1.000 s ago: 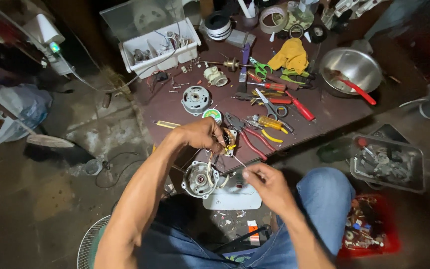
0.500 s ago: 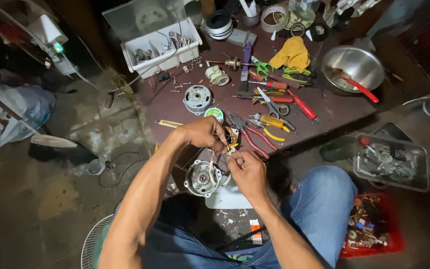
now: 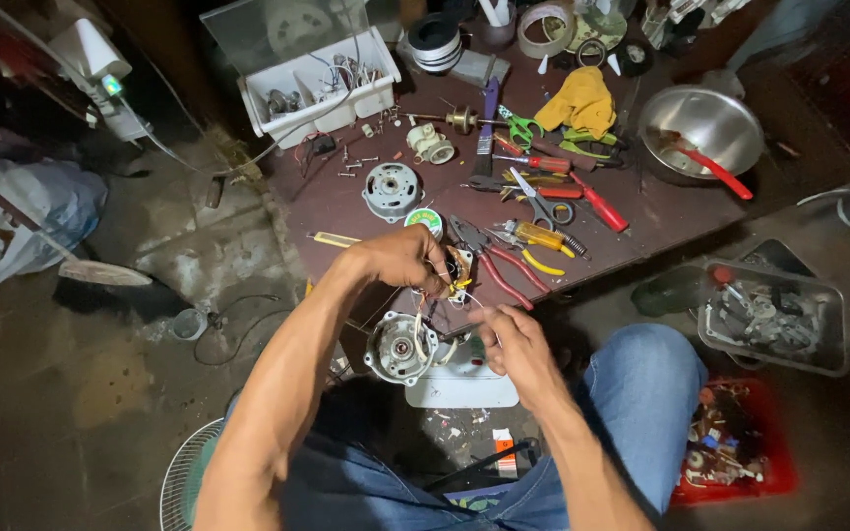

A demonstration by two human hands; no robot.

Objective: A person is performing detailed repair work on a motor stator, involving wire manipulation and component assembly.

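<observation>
My left hand (image 3: 400, 261) grips a small copper-wound coil part (image 3: 456, 272) with thin wires hanging from it, just above the low table's near edge. My right hand (image 3: 509, 342) pinches one of those thin wires (image 3: 466, 300) a little below and to the right of the coil. Under both hands lies a round grey fan motor housing (image 3: 400, 347) next to a white plastic base (image 3: 459, 379), between my knees.
On the brown table (image 3: 332, 202) lie a second motor part (image 3: 391, 190), red-handled pliers (image 3: 499, 265), scissors (image 3: 541, 205), screwdrivers, a yellow cloth (image 3: 582, 98) and a steel bowl (image 3: 705, 128). A white parts tray (image 3: 322, 84) stands behind. A clear bin (image 3: 774, 315) and red bin (image 3: 740, 442) sit right. A fan grille (image 3: 189, 472) lies left.
My right hand went up to the coil at my left hand, then drew back down and to the right, pulling a thin wire. My left hand stayed at the coil.
</observation>
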